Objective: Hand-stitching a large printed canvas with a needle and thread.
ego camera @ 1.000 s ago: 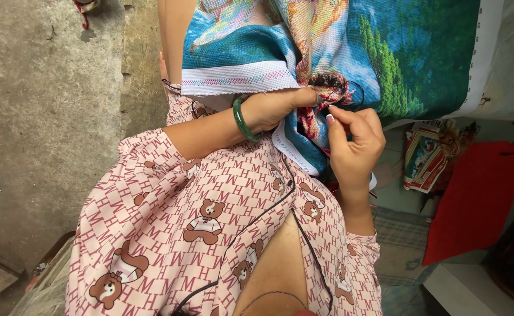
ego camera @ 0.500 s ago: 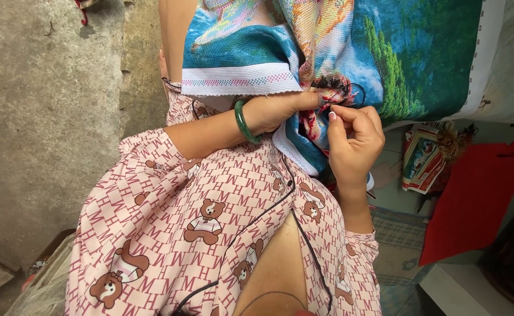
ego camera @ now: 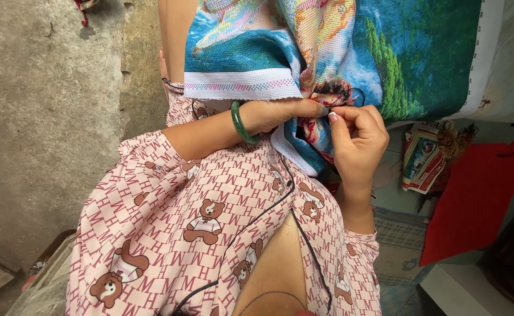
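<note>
A large cross-stitch cloth (ego camera: 421,52), in blue, green and orange with a white edge, hangs across the top of the view. My left hand (ego camera: 280,114), a green bangle (ego camera: 240,122) on its wrist, grips a bunched fold of the cloth from the left. My right hand (ego camera: 356,140) comes up from below, thumb and forefinger pinched together at the same fold, touching the left thumb. A dark thread loop (ego camera: 357,93) stands just above the fingertips. What the right fingers pinch is too small to make out.
My pink bear-print top (ego camera: 210,216) fills the lower middle. A rough concrete wall (ego camera: 52,117) is on the left. To the right are a red sheet (ego camera: 479,199), a printed packet (ego camera: 424,158) and a pale ledge (ego camera: 462,289).
My right hand's fingertips have closed in slightly on the fold beside the left thumb. The left hand keeps its grip and the cloth has hardly moved.
</note>
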